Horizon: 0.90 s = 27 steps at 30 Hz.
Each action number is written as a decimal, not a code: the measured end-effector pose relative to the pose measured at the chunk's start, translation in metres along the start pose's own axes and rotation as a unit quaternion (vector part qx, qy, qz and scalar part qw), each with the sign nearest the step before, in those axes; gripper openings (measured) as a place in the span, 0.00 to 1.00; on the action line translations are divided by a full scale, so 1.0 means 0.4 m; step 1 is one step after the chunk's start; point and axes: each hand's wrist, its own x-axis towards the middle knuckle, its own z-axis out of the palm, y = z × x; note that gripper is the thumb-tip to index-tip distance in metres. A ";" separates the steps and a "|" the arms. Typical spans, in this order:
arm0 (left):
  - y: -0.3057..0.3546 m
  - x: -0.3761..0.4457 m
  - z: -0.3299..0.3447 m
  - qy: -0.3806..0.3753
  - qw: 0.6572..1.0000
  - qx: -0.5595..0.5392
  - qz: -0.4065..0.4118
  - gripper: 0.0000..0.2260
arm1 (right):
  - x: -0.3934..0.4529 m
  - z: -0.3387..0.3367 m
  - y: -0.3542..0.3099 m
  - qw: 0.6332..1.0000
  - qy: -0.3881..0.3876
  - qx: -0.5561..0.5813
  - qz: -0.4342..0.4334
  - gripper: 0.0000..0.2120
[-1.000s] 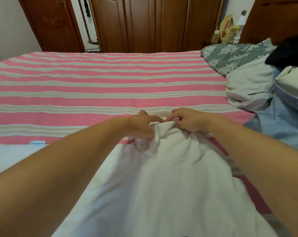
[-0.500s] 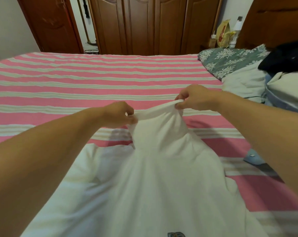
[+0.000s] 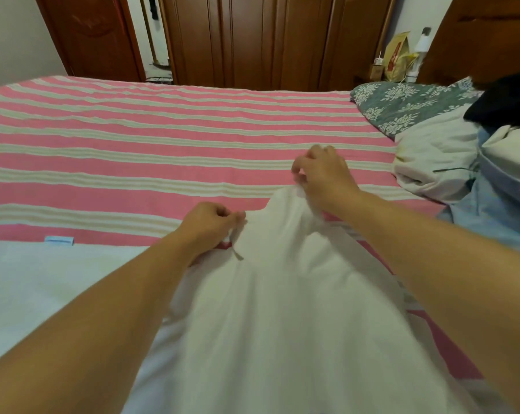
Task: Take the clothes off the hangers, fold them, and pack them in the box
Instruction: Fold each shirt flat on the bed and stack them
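A white garment (image 3: 270, 309) lies in front of me on the pink striped bed (image 3: 133, 162). My left hand (image 3: 211, 222) pinches its far edge at the left. My right hand (image 3: 321, 177) grips the same edge a little farther away and to the right, with the cloth bunched under its fingers. Both forearms reach over the garment. No hanger or box is in view.
Another white cloth (image 3: 43, 279) with a small label (image 3: 58, 240) lies flat at the left. A heap of clothes (image 3: 462, 156) and a floral pillow (image 3: 408, 106) fill the right side. Brown wardrobe doors (image 3: 252, 40) stand beyond the bed.
My hands have come down toward the bed with the garment's edge after lifting and spreading it. The right hand has moved farther away than the left.
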 end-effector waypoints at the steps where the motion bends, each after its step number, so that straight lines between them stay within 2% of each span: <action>1: 0.003 0.005 -0.003 -0.013 0.998 -0.056 -0.018 0.12 | -0.008 0.000 -0.006 0.996 0.019 0.073 0.048 0.15; 2: 0.003 0.011 -0.005 -0.023 0.993 -0.107 -0.035 0.08 | -0.014 0.004 -0.007 0.985 -0.009 0.132 0.108 0.21; 3: -0.001 0.012 -0.011 -0.030 0.990 -0.132 -0.048 0.05 | -0.024 0.004 -0.009 0.973 -0.072 0.156 0.155 0.26; 5: -0.013 0.012 -0.018 -0.044 0.995 -0.083 -0.038 0.07 | -0.048 0.006 0.006 0.938 -0.199 0.177 0.222 0.27; 6: -0.015 0.010 -0.017 -0.060 0.997 -0.036 -0.020 0.08 | -0.059 0.005 0.016 0.919 -0.225 0.208 0.249 0.25; 9: -0.014 0.007 -0.021 -0.067 0.992 0.102 0.040 0.04 | -0.049 0.009 0.014 0.871 -0.241 0.308 0.299 0.20; 11: -0.019 0.021 -0.022 -0.055 0.986 0.144 0.066 0.04 | -0.038 0.013 -0.013 0.849 -0.218 0.372 0.305 0.14; 13: -0.030 0.031 -0.018 -0.049 0.986 0.139 0.080 0.07 | -0.027 0.009 -0.034 0.823 -0.158 0.449 0.311 0.10; 15: -0.039 0.027 -0.021 -0.040 0.995 0.068 0.064 0.08 | -0.019 -0.018 -0.049 0.800 -0.124 0.509 0.292 0.09; 18: -0.030 -0.001 -0.044 -0.026 0.993 -0.111 0.030 0.07 | -0.028 -0.111 -0.061 0.837 -0.105 0.485 0.228 0.08; 20: -0.012 -0.034 -0.074 0.006 0.985 -0.170 0.036 0.06 | -0.061 -0.185 -0.074 0.858 -0.094 0.467 0.191 0.07; 24: 0.028 -0.158 -0.144 0.020 0.988 -0.065 0.137 0.11 | -0.212 -0.286 -0.114 0.848 -0.085 0.508 0.124 0.12; 26: 0.030 -0.237 -0.164 0.032 0.984 0.013 0.173 0.10 | -0.333 -0.300 -0.131 0.844 -0.124 0.515 0.086 0.18; 27: 0.027 -0.275 -0.170 0.025 0.981 0.054 0.182 0.09 | -0.399 -0.300 -0.138 0.847 -0.168 0.500 0.068 0.22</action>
